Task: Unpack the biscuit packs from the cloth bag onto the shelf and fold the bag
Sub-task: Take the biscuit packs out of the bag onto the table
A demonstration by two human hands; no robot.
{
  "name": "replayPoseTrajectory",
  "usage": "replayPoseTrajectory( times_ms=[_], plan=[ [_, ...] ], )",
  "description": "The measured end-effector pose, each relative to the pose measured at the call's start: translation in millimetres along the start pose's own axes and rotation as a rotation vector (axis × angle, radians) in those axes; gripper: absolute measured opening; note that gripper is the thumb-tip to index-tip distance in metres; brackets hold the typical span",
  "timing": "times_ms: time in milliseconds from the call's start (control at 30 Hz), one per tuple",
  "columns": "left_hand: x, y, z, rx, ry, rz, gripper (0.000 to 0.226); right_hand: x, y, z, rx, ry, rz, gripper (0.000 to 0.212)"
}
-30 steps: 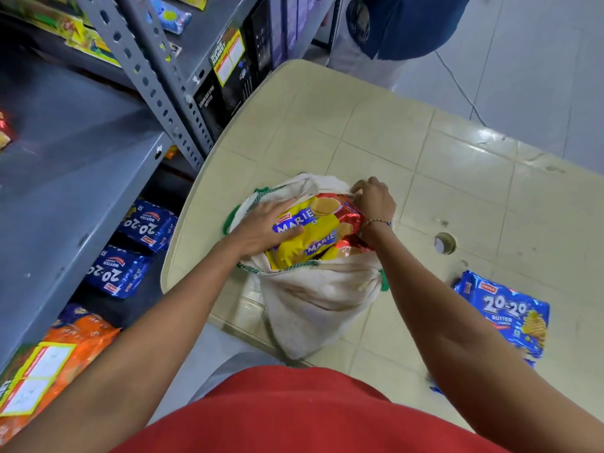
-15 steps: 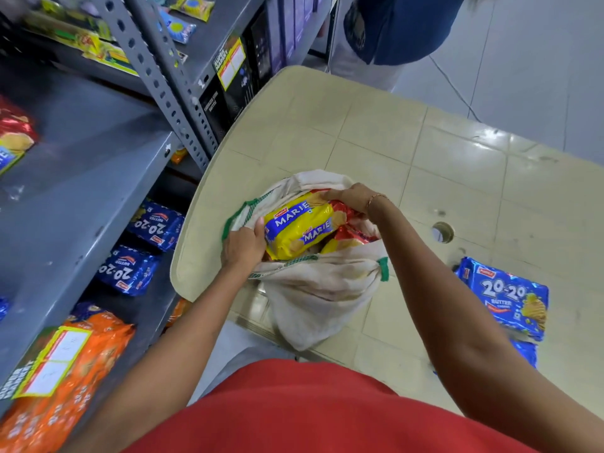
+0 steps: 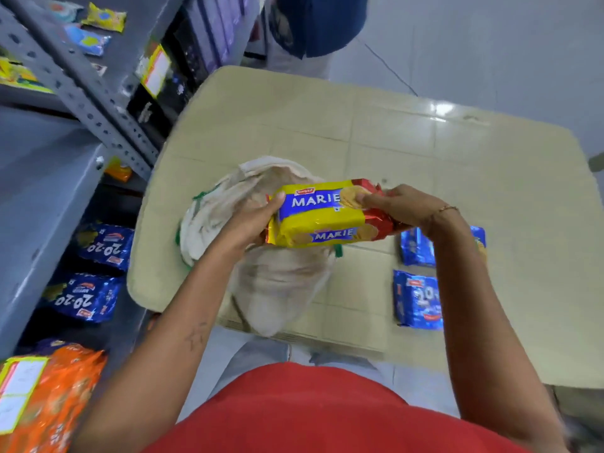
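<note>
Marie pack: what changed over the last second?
The Marie pack has come up out of the cloth bag and is now held above its mouth. The left hand shifted from the bag's rim to the pack's left end; the right hand kept its grip on the right end. Bag and blue 20-20 packs stayed put.
</note>
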State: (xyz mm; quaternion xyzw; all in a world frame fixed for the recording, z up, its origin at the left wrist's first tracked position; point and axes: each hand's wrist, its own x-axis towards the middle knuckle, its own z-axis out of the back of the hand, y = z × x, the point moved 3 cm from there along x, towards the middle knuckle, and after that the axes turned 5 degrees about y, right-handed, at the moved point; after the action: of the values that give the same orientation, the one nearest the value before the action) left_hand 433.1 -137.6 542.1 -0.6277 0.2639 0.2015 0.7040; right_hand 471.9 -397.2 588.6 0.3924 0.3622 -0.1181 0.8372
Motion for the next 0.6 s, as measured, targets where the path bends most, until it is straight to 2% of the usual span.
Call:
replayPoseTrajectory(
  times_ms=[100, 233, 333, 467, 600],
  plan=[
    [-0.2, -7.1, -64.1, 0.211, 0.075, -0.088, 0.046, -24.2, -53.6, 35.0, 0.039, -0.029, -0.021, 0.042],
    [-12.0, -12.0, -183.2, 0.424, 0.187, -0.208, 0.055, -65.7, -159.9, 93.1, 0.132, -0.124, -0.093, 0.036],
    [-24.9, 0.5, -270.1, 0.447, 0.297, -0.190, 0.049, -92.7, -239.2, 132.3, 0.272, -0.174, -0.137, 0.024],
    [-34.6, 20.3, -376.5, 0.401, 0.417, -0.131, 0.038, -110.0, -338.0, 173.3, 0.383, -0.232, -0.223, 0.029],
    [-36.5, 34.4, -448.8, 0.391, 0.491, -0.065, 0.030, -109.0, -402.2, 201.6, 0.451, -0.264, -0.301, 0.033]
  ],
)
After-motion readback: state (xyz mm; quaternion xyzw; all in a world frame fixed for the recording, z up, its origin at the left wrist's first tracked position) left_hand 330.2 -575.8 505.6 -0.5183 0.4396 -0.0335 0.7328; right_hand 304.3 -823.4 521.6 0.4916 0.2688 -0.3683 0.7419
